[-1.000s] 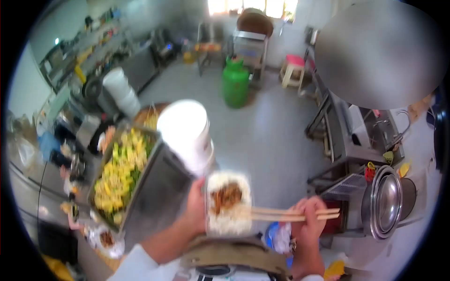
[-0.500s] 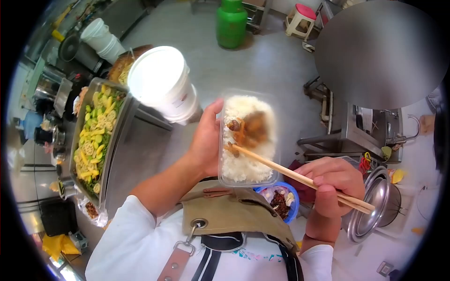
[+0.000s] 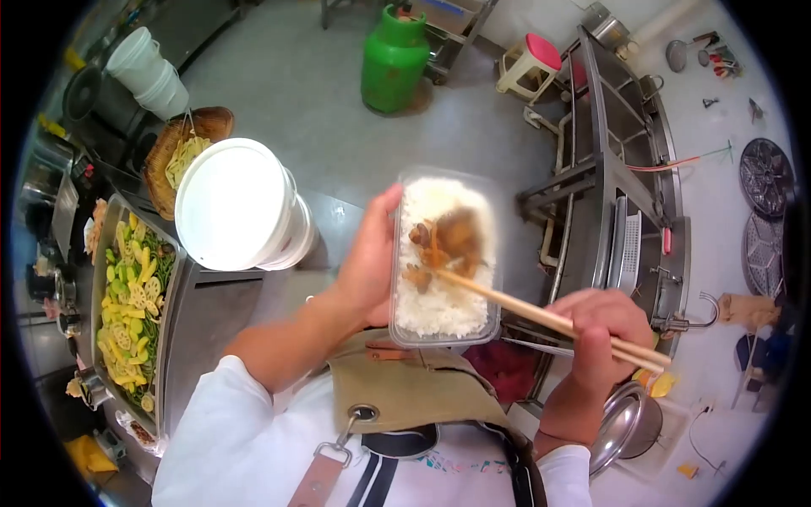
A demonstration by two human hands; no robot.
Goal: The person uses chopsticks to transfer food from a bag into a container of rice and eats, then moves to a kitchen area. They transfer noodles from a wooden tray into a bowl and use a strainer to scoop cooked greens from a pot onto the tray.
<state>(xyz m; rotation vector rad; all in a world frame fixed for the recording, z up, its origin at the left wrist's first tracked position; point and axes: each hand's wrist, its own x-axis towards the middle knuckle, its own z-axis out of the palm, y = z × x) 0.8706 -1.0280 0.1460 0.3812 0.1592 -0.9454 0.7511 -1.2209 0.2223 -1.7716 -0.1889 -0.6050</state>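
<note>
My left hand [image 3: 369,262] grips the left side of a clear plastic food container [image 3: 435,340], its fingers partly hidden behind it. White rice [image 3: 439,314] fills the container, and brown saucy food [image 3: 452,241] lies on top, partly blurred. In my right hand [image 3: 604,329] is a pair of wooden chopsticks [image 3: 532,313], held close together and slanting up to the left. Their tips touch the brown pieces near the middle of the rice.
At left, a metal tray [image 3: 173,338] holds lotus root slices and green vegetables. White buckets [image 3: 232,207] stand beside it, near a wicker basket [image 3: 160,169]. A green gas cylinder [image 3: 394,63], a stool [image 3: 530,63] and a metal sink counter [image 3: 608,194] are farther off.
My view has turned to the right, showing more of the sink side and wall. The container stays in my left hand, and the chopstick tips have shifted slightly right and down on the food.
</note>
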